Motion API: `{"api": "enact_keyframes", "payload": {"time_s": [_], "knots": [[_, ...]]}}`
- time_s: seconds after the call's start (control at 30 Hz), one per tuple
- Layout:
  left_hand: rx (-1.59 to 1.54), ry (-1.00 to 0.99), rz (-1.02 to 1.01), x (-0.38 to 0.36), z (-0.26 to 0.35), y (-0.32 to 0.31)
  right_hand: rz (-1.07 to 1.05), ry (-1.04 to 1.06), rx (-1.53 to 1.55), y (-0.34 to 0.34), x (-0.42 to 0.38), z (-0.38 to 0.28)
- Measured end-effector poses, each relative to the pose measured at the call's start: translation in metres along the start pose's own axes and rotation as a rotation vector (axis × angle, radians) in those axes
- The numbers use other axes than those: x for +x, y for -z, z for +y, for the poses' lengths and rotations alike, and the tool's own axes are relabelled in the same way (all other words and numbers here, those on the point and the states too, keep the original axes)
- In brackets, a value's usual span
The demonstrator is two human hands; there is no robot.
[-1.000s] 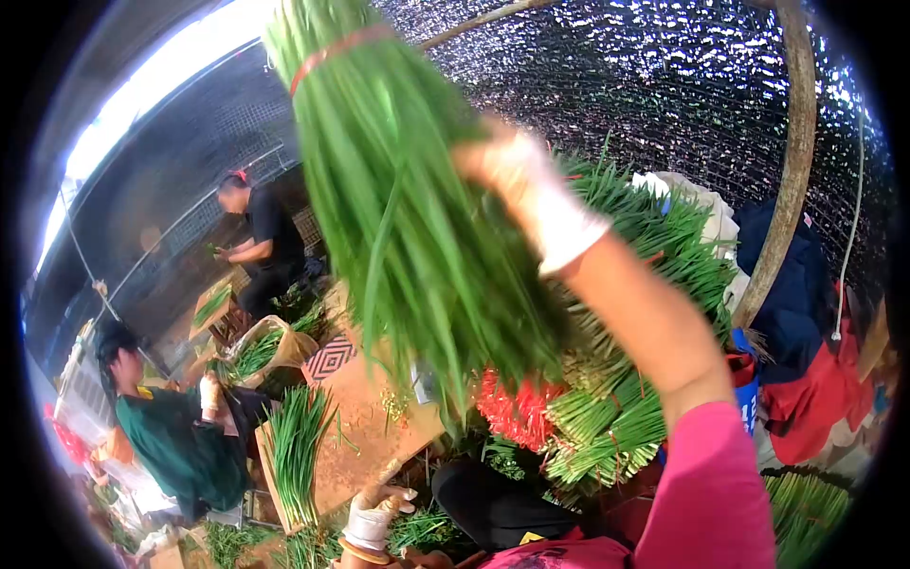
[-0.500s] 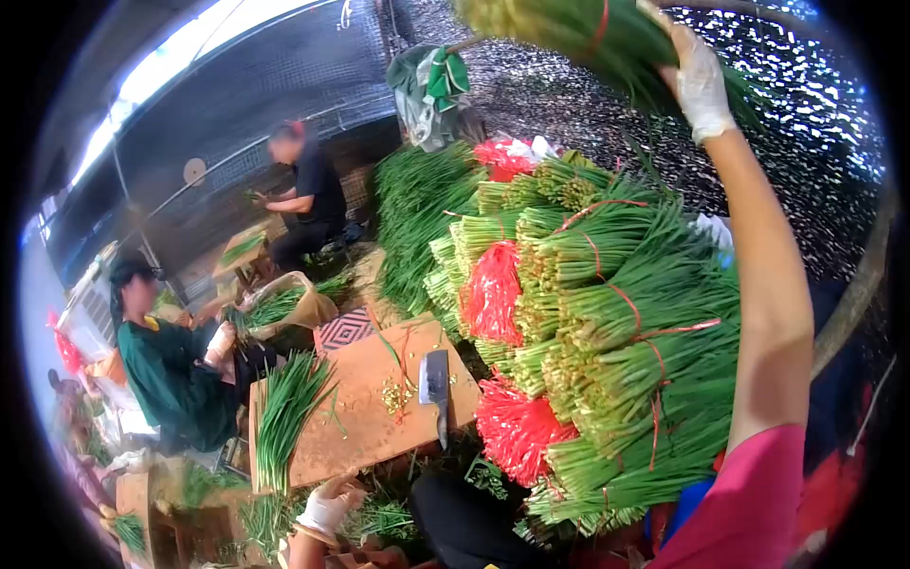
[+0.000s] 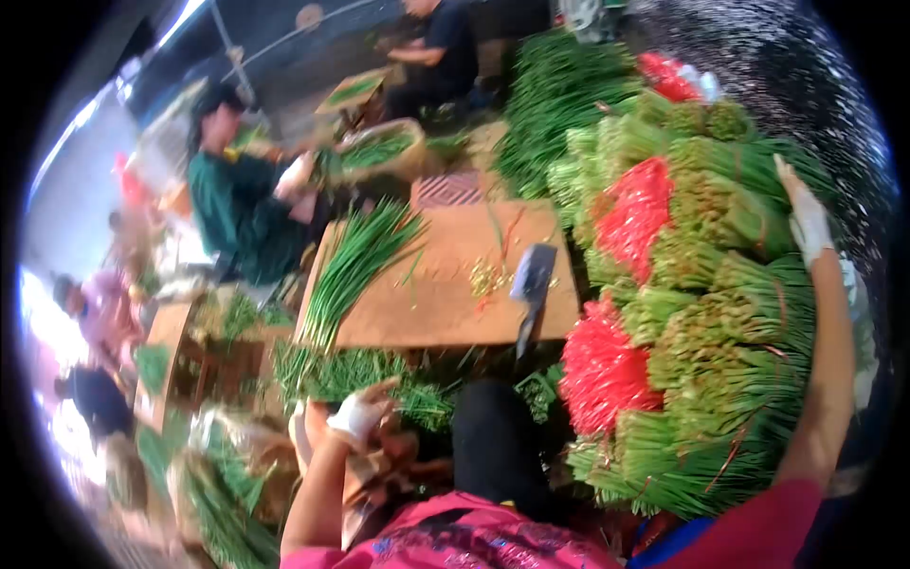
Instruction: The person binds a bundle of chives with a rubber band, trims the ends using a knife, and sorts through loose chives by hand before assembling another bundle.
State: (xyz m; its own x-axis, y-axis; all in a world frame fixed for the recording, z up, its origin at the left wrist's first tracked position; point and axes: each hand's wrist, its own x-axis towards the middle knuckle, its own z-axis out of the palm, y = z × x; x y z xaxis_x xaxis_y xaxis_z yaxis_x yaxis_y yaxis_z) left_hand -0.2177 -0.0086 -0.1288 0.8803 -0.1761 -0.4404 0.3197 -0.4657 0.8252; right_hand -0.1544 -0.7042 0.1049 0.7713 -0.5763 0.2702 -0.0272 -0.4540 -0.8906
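Observation:
My right hand (image 3: 808,216), in a white glove, lies with fingers stretched out against the far right side of a tall pile of tied garlic chive bundles (image 3: 749,318). Thin red ties circle several bundles. My left hand (image 3: 365,414), also gloved, hovers low in front of me with its fingers apart and nothing in them, near loose green stalks (image 3: 355,377). A wooden board (image 3: 445,313) stands ahead of me. On it are a loose sheaf of chives (image 3: 360,266), a cleaver (image 3: 534,275) and small cut bits (image 3: 486,277).
Red plastic strands (image 3: 607,370) hang in tufts on the pile's left side. A co-worker in green (image 3: 242,199) sits at the left, holding stalks. Another person in dark clothes (image 3: 441,52) works farther back. Bagged greens (image 3: 213,493) stand at the lower left.
My right hand has come down from holding a chive bundle high up and now rests on the pile, the bundle released. The view has swung down and left.

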Motion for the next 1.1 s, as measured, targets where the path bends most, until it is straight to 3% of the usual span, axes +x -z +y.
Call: {"api": "enact_keyframes", "payload": {"time_s": [0.07, 0.1, 0.13, 0.23, 0.27, 0.3, 0.33, 0.4, 0.43, 0.5, 0.57, 0.6, 0.67, 0.7, 0.77, 0.8, 0.87, 0.9, 0.97, 1.0, 1.07, 1.1], "knots": [[-0.098, 0.083, -0.053, -0.007, 0.003, 0.007, -0.018, 0.362, -0.765, 0.032, 0.035, 0.012], [-0.06, 0.025, -0.101, -0.005, -0.009, 0.016, 0.034, 0.545, -1.085, 0.045, 0.053, 0.016], [-0.225, -0.015, -0.076, -0.008, -0.016, 0.018, 0.093, 0.688, -1.299, 0.05, 0.059, 0.001], [-0.074, -0.012, -0.02, -0.024, -0.018, 0.046, -0.186, 0.383, -1.143, -0.01, 0.015, -0.135], [-0.059, -0.005, 0.007, -0.036, -0.005, 0.052, -0.278, 0.665, -1.102, -0.031, 0.013, -0.144], [-0.081, -0.108, 0.062, -0.034, -0.029, 0.059, -0.279, 0.77, -1.128, -0.077, -0.031, -0.174], [0.04, -0.075, 0.064, -0.038, -0.034, 0.071, -0.279, 0.871, -1.152, -0.121, -0.073, -0.194], [-0.122, -0.305, 0.131, -0.046, -0.058, 0.083, -0.41, 0.722, -0.879, -0.167, -0.077, -0.176], [-0.163, -0.201, 0.173, -0.066, -0.041, 0.084, -0.457, 0.661, -0.772, -0.199, -0.099, -0.175], [-0.313, -0.202, 0.21, -0.083, -0.062, 0.096, -0.57, 0.616, -0.685, -0.263, -0.125, -0.159], [-0.371, -0.181, 0.271, -0.108, -0.066, 0.105, -0.738, 0.782, -0.9, -0.341, -0.128, -0.101], [-0.22, -0.232, 0.335, -0.113, -0.087, 0.112, -0.78, 0.908, -1.006, -0.374, -0.135, -0.061], [-0.326, -0.119, 0.378, -0.139, -0.087, 0.116, -0.736, 1.081, -1.104, -0.432, -0.154, 0.027], [-0.339, -0.18, 0.402, -0.146, -0.097, 0.118, -0.695, 1.054, -1.185, -0.444, -0.165, 0.049], [-0.413, -0.232, 0.455, -0.157, -0.107, 0.117, -0.751, 0.378, -0.97, -0.47, -0.158, 0.085], [-0.416, -0.212, 0.487, -0.156, -0.105, 0.116, -0.758, 0.543, -1.238, -0.45, -0.175, 0.056], [-0.445, -0.15, 0.51, -0.139, -0.081, 0.109, -0.834, 0.075, -1.122, -0.442, -0.172, 0.065], [-0.231, -0.161, 0.528, -0.119, -0.045, 0.104, -0.839, -0.001, -1.144, -0.433, -0.18, 0.059], [-0.05, -0.151, 0.366, -0.066, 0.003, 0.088, -0.824, -0.083, -1.174, -0.418, -0.201, 0.052], [0.097, -0.224, 0.252, -0.031, 0.027, 0.073, -0.677, -0.075, -1.072, -0.418, -0.205, 0.077], [0.324, -0.389, 0.097, 0.054, 0.049, 0.035, -0.673, -0.071, -1.127, -0.414, -0.206, 0.09], [0.506, -0.456, 0.159, 0.095, 0.058, 0.011, -0.632, -0.1, -0.904, -0.409, -0.209, 0.096]]}}
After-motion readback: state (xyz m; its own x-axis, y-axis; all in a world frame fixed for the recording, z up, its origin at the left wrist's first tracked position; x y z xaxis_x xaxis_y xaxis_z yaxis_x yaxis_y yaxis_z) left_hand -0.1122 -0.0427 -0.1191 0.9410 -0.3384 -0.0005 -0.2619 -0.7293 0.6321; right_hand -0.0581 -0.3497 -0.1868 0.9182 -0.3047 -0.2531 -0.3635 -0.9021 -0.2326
